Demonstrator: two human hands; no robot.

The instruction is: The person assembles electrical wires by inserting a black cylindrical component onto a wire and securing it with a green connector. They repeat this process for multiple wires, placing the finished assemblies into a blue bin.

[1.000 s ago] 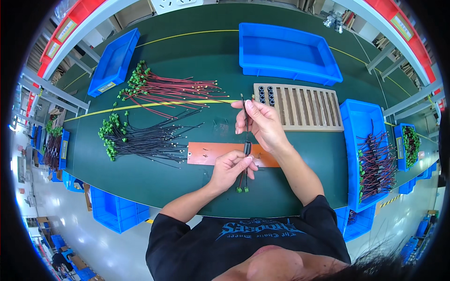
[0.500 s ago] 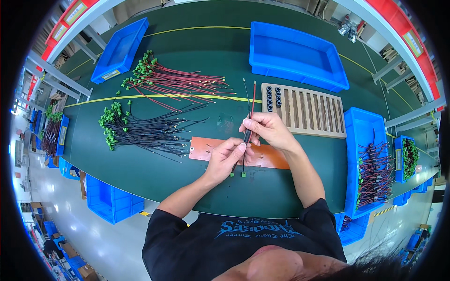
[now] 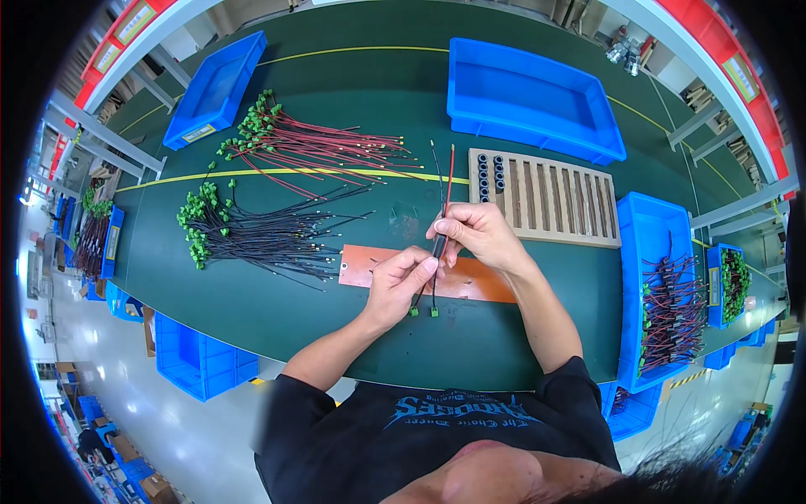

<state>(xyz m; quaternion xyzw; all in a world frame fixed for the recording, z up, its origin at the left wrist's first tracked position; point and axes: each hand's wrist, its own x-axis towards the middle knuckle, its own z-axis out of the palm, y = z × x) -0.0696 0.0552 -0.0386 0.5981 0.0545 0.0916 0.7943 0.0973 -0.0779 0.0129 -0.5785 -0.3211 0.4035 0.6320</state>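
Observation:
Over the orange strip (image 3: 483,283), my left hand (image 3: 393,290) and my right hand (image 3: 480,237) meet around a short black sleeve (image 3: 439,244). Both hands are closed, with thumbs and fingertips pinching it from either side. A red wire (image 3: 451,172) and a black wire (image 3: 438,174) rise from the top of the sleeve, their bare tips pointing away from me. Below it, two wire ends hang down with small green connectors (image 3: 434,312). My fingers partly cover the sleeve, so how the wires run inside is hidden.
Left lie a red wire bundle (image 3: 327,147) and a black wire bundle (image 3: 269,231), both with green connectors. A slotted wooden tray (image 3: 550,239) holding black rings (image 3: 499,172) stands right. Blue bins (image 3: 537,126) stand behind; another (image 3: 630,218) holds wired pieces.
Both hands have shifted very slightly left with the sleeve and wires. The wire tips have moved a little left too; the grip looks the same.

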